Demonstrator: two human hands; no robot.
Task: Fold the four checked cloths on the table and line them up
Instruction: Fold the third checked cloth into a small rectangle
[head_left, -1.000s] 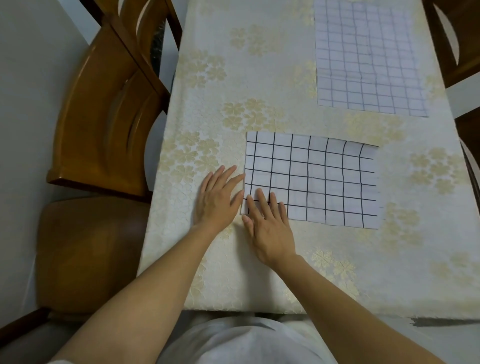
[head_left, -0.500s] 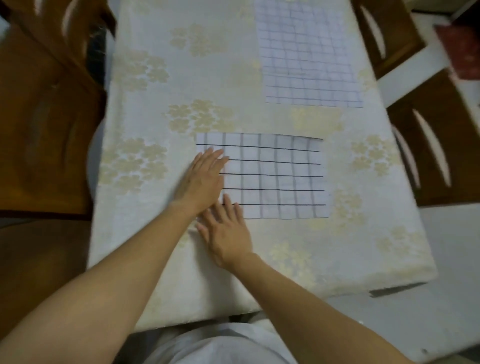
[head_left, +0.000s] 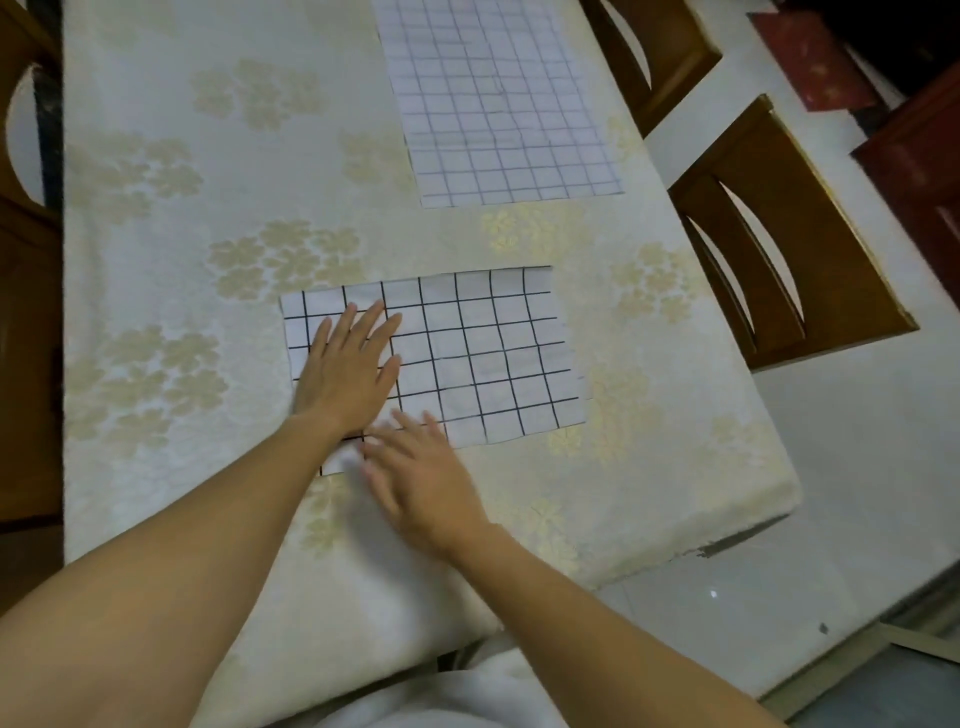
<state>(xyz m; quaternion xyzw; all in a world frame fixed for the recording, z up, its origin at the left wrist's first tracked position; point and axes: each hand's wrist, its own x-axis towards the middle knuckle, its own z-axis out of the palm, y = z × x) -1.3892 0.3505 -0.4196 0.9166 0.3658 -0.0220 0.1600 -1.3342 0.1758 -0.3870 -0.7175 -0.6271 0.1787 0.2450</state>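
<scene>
A white cloth with bold black checks (head_left: 488, 358) lies flat near the table's front edge. My left hand (head_left: 348, 371) rests flat on its left part, fingers straight and spread. My right hand (head_left: 421, 470) lies flat at the cloth's near left corner, fingers straight, slightly blurred. A second cloth with thin grey checks (head_left: 498, 98) lies flat at the far middle of the table, its top cut off by the frame. No other checked cloths are in view.
The table (head_left: 171, 270) wears a cream cloth with pale flower prints. Wooden chairs stand at the right (head_left: 795, 260) and far right (head_left: 649, 52), another at the left edge (head_left: 26, 260). The table's right front corner drops to a white floor.
My left hand has slid from beside the cloth's left edge onto the cloth. My right hand stays at the near corner. The view has swung to the right.
</scene>
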